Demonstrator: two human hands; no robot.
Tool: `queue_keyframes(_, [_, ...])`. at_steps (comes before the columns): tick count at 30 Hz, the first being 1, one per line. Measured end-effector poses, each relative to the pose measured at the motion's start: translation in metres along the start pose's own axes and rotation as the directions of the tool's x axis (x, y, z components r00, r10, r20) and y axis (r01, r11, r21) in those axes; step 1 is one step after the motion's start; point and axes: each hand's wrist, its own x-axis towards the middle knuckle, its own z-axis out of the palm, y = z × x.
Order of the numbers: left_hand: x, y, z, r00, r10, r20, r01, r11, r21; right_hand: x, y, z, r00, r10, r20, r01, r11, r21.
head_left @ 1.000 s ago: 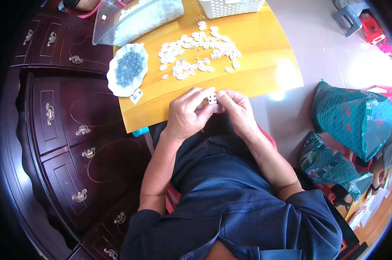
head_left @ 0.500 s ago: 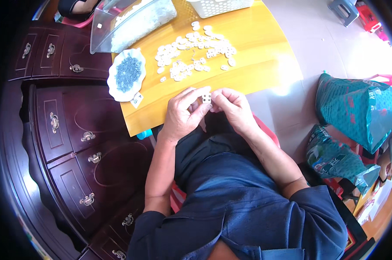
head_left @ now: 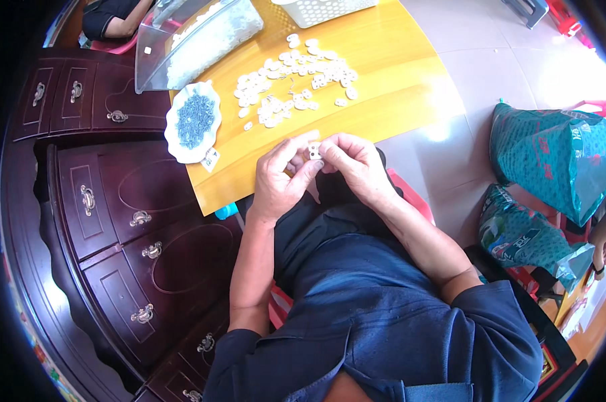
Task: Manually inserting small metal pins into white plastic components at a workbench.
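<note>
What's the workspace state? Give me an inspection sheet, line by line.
Surface: yellow wooden table, glossy.
Job's things: small white part pinched between both hands; pile of white parts mid-table.
Clutter: white dish of small blue-grey pieces; clear plastic bin; white basket.
Hands: left hand and right hand meet at the part.
Cables: nothing seen.
Surroundings: dark wooden drawer cabinet; green bags on tiled floor.

A yellow-orange table [head_left: 396, 87] is strewn with white pieces [head_left: 296, 77], a white dish [head_left: 172, 141] is filled with grey-blue bits [head_left: 194, 117], and dark reddish-brown drawers [head_left: 115, 221] are fitted with silvery handles [head_left: 142, 218].
</note>
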Motion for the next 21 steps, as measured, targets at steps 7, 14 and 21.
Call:
queue_keyframes(7, [-0.008, -0.007, 0.015, 0.987, -0.111, -0.117, 0.074, 0.956, -0.283, 0.002, 0.002, -0.003, 0.998, -0.028, -0.048, 0.025, 0.997, -0.071])
queue_keyframes(14, [-0.006, -0.004, 0.021, 0.980, -0.101, -0.172, 0.049, 0.958, -0.284, 0.001, 0.002, -0.002, 0.999, -0.011, -0.042, 0.010, 0.999, -0.044])
queue_keyframes(21, [-0.001, 0.008, 0.019, 0.980, -0.126, -0.153, 0.068, 0.938, -0.339, 0.001, 0.002, -0.002, 0.999, -0.012, -0.039, 0.011, 1.000, -0.030])
